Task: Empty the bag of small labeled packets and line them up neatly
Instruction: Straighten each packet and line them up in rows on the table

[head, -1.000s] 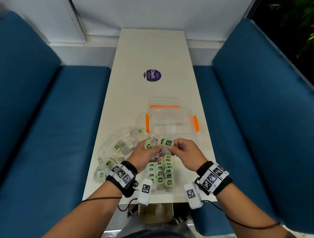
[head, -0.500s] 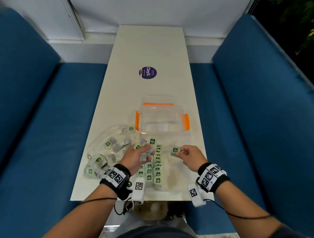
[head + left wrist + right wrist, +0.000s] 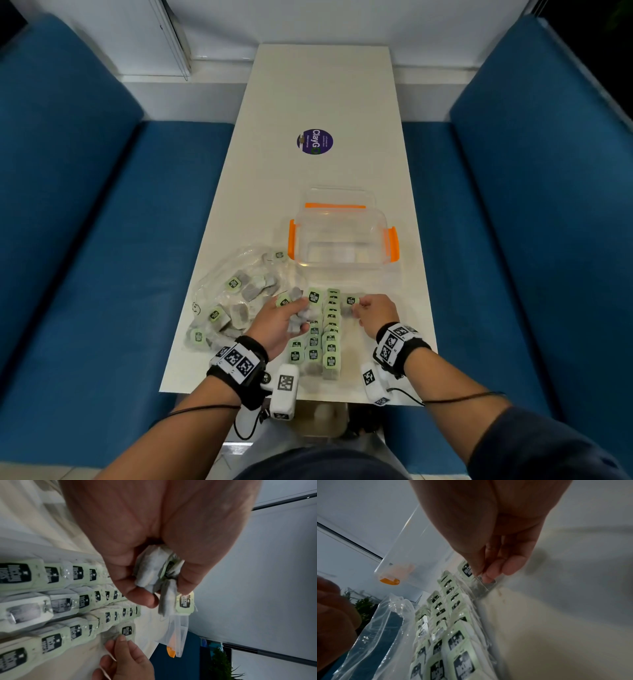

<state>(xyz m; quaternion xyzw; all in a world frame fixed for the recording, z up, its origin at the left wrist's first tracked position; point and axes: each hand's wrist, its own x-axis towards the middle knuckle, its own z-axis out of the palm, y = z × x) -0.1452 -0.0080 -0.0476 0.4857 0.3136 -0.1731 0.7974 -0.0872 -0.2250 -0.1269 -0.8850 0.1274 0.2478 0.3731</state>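
Observation:
Small tea-bag packets with pale green labels lie in rows (image 3: 325, 337) on the white table (image 3: 322, 102) before me. A clear plastic bag (image 3: 233, 301) with several more packets lies at the left. My left hand (image 3: 291, 315) grips a bunch of packets (image 3: 159, 573) just above the rows; one green label (image 3: 184, 602) hangs below its fingers. My right hand (image 3: 363, 308) pinches a single packet (image 3: 351, 300) at the far right end of the rows, down at the table surface; the right wrist view shows its fingertips (image 3: 489, 574) on that packet (image 3: 467, 570).
An open clear plastic box (image 3: 342, 236) with orange clips stands just beyond the rows. A round purple sticker (image 3: 314, 141) marks the table's middle. Blue bench seats (image 3: 102, 257) flank the table on both sides. The table's near edge runs under my wrists.
My hands have parted: the right hand drew one packet from the left hand's bunch and carried it right and down to the far end of the rows. The left hand sank toward the rows.

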